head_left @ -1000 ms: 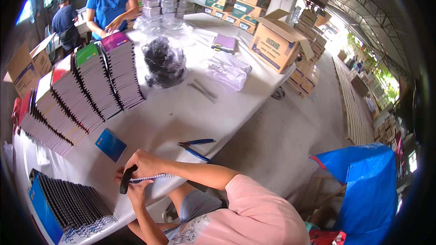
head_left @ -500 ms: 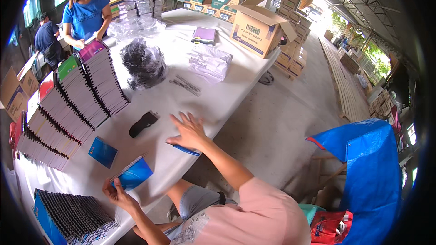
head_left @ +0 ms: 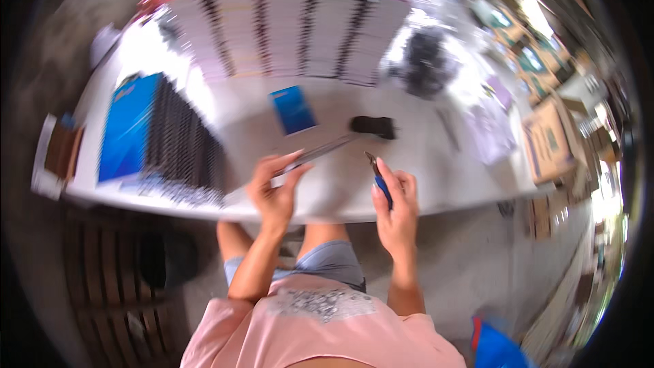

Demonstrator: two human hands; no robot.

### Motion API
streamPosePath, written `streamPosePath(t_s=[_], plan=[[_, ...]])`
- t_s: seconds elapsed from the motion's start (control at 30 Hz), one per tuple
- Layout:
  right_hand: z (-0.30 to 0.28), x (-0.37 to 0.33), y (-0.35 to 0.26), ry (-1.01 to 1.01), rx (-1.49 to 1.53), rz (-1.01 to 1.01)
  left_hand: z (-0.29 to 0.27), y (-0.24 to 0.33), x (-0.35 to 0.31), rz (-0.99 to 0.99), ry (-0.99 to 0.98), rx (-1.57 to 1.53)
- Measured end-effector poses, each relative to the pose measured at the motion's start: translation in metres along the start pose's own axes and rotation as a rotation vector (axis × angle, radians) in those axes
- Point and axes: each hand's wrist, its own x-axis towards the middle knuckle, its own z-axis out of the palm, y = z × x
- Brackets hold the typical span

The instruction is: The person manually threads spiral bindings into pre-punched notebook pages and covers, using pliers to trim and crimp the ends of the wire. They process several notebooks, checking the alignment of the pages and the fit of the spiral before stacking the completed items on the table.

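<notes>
White table [head_left: 436,184] carries a far row of spiral-bound notebook stacks [head_left: 300,27]; cartons crowd the floor right of it. Left hand [head_left: 274,187] pinches a thin notebook [head_left: 320,152] edge-on above the table's near edge; earlier it held one lower left. Right hand [head_left: 395,208], earlier flat on the table, now grips blue-handled pliers [head_left: 379,176].

motion-blurred notebook stacks [head_left: 300,27], right-hand tool [head_left: 380,180] mostly hidden

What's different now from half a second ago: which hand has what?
The right hand has picked up the blue-handled pliers, which lay on the table. The left hand still holds the thin notebook, now edge-on. The black object and blue booklet stay on the table.
</notes>
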Motion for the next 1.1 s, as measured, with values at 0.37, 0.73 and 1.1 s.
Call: streamPosePath(t_s=[0.37, 0.73, 1.1], plan=[[0.032, 0.000, -0.065, -0.159, -0.149, -0.358, -0.032, 0.022, -0.004, 0.002, 0.109, -0.085], [0.040, -0.005, -0.033, -0.744, 0.899, 0.225, -0.021, 0.019, -0.003, 0.117, 0.122, -0.178], [0.043, 0.018, 0.077, -0.182, -0.134, 0.115, -0.026, 0.063, 0.009, -0.093, 0.323, -0.503]])
